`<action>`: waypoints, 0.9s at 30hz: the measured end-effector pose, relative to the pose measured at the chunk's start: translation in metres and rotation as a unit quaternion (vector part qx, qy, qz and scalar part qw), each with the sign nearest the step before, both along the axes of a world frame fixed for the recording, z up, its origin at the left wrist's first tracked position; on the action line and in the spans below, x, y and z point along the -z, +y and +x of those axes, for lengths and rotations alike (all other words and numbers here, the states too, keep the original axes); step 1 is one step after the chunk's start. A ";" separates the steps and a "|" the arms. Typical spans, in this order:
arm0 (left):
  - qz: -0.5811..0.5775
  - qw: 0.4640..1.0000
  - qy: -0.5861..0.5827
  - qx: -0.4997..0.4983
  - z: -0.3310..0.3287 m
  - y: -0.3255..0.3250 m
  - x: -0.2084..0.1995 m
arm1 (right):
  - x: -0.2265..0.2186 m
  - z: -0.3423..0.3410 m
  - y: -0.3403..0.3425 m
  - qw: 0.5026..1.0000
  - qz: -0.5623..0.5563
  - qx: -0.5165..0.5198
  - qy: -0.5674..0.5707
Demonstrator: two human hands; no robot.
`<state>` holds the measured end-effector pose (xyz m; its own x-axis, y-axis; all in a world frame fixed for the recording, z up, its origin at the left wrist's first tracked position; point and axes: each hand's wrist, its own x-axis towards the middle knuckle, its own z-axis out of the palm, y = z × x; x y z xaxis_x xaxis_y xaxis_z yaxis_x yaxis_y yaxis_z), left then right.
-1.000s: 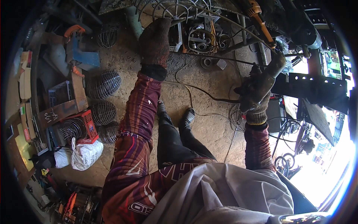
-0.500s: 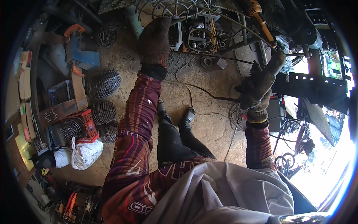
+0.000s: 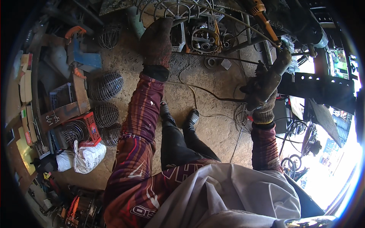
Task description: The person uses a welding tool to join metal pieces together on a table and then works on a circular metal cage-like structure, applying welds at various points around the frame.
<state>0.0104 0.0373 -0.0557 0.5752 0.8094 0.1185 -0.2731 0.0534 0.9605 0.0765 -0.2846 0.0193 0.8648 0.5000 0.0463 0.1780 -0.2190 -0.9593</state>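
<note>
My left hand (image 3: pixel 157 43), in a dark, worn knit glove, reaches forward to a frame of bent metal rods (image 3: pixel 178 8) at the top of the view. Its fingers close at the frame's near edge, partly hidden behind the back of the hand. My right hand (image 3: pixel 264 85) wears a blackened glove with a ribbed cuff. One finger of it points up and to the right, while the others curl in. What lies inside that grip is too dark to make out. Just beyond its fingertip is an orange-handled tool (image 3: pixel 262 17). A dark cable (image 3: pixel 213 95) runs up to the right hand.
Several round wire cages (image 3: pixel 104 84) lie on the left, beside a red crate (image 3: pixel 91 129) and white sacks (image 3: pixel 89 156). A blue clamp-like piece (image 3: pixel 86 59) sits on a rusty steel frame (image 3: pixel 62 113). Ahead stands a crate of metal parts (image 3: pixel 205 41). Loose cables cross the floor (image 3: pixel 213 140).
</note>
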 end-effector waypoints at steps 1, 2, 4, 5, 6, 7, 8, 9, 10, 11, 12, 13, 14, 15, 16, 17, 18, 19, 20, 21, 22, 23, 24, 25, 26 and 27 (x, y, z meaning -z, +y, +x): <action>-0.002 1.000 0.003 -0.002 0.000 0.000 0.001 | 0.000 0.000 0.001 1.000 -0.014 -0.001 -0.017; -0.003 1.000 0.006 -0.004 0.001 0.000 0.003 | 0.000 0.000 0.001 0.999 -0.029 -0.002 -0.034; 0.017 1.000 0.017 -0.007 0.001 0.001 0.005 | -0.002 0.001 0.004 0.998 -0.041 -0.005 -0.052; 0.039 0.999 0.025 -0.009 0.001 0.002 0.005 | -0.005 -0.001 0.007 0.998 -0.032 -0.006 -0.061; 0.061 0.998 0.032 -0.011 0.001 0.002 0.006 | -0.009 -0.003 0.011 0.997 -0.024 -0.007 -0.070; 0.084 0.996 0.015 -0.018 0.001 0.003 0.009 | -0.019 -0.009 0.023 0.997 -0.001 -0.009 -0.080; 0.107 0.994 -0.002 -0.025 0.002 0.004 0.012 | -0.020 -0.010 0.026 0.995 0.000 -0.009 -0.098; 0.130 0.991 -0.019 -0.032 0.002 0.005 0.015 | -0.021 -0.011 0.029 0.993 0.001 -0.009 -0.116; 0.106 0.994 -0.009 -0.027 0.003 0.004 0.012 | -0.017 -0.007 0.024 0.989 -0.020 -0.006 -0.144; 0.081 0.996 0.002 -0.022 0.002 0.002 0.008 | -0.016 -0.006 0.021 0.986 -0.041 -0.011 -0.164; 0.057 0.998 0.012 -0.016 0.003 0.001 0.006 | -0.015 -0.004 0.019 0.981 -0.061 -0.015 -0.183; 0.045 0.999 0.007 -0.015 0.002 0.001 0.006 | -0.016 -0.003 0.018 0.977 -0.079 -0.030 -0.196; 0.033 0.999 0.002 -0.015 0.002 0.002 0.006 | -0.016 -0.004 0.020 0.979 -0.078 -0.030 -0.187; 0.021 1.000 -0.003 -0.014 0.001 0.002 0.006 | -0.017 -0.004 0.021 0.980 -0.077 -0.031 -0.178; 0.025 1.000 -0.004 -0.014 0.002 0.001 0.004 | -0.018 -0.007 0.024 0.987 -0.060 -0.015 -0.149; 0.029 0.999 -0.005 -0.015 0.001 0.000 0.000 | -0.019 -0.007 0.025 0.989 -0.048 -0.012 -0.140; 0.033 0.999 -0.006 -0.015 0.002 -0.001 -0.002 | -0.020 -0.007 0.026 0.991 -0.035 -0.008 -0.131; 0.012 1.000 -0.010 -0.005 0.002 -0.001 0.002 | -0.020 -0.006 0.026 0.989 -0.029 -0.017 -0.143; -0.010 1.000 -0.014 0.004 0.003 0.001 0.007 | -0.020 -0.005 0.027 0.987 -0.023 -0.025 -0.155; -0.028 0.999 -0.016 0.005 -0.001 0.004 0.008 | -0.021 -0.004 0.031 0.985 -0.012 -0.042 -0.165; -0.033 0.999 -0.023 0.005 0.000 0.004 0.009 | -0.022 -0.002 0.032 0.983 -0.006 -0.051 -0.177; -0.038 0.999 -0.030 0.005 0.002 0.004 0.010 | -0.023 -0.002 0.032 0.983 -0.002 -0.051 -0.178; -0.043 0.998 -0.037 0.006 0.003 0.003 0.011 | -0.023 -0.003 0.033 0.983 0.003 -0.052 -0.178; -0.024 0.999 -0.030 0.004 0.003 0.003 0.013 | -0.024 -0.004 0.035 0.985 0.005 -0.045 -0.167; -0.004 1.000 -0.023 0.004 0.003 0.003 0.012 | -0.025 -0.004 0.035 0.986 0.002 -0.037 -0.163; 0.016 1.000 -0.017 0.003 0.003 0.003 0.013 | -0.025 -0.005 0.035 0.987 -0.001 -0.029 -0.160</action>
<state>0.0134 0.0401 -0.0683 0.5756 0.8014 0.1630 -0.3048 0.0253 0.9521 0.0718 -0.2498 0.0441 0.7761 0.5488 0.3106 0.4835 -0.2016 -0.8518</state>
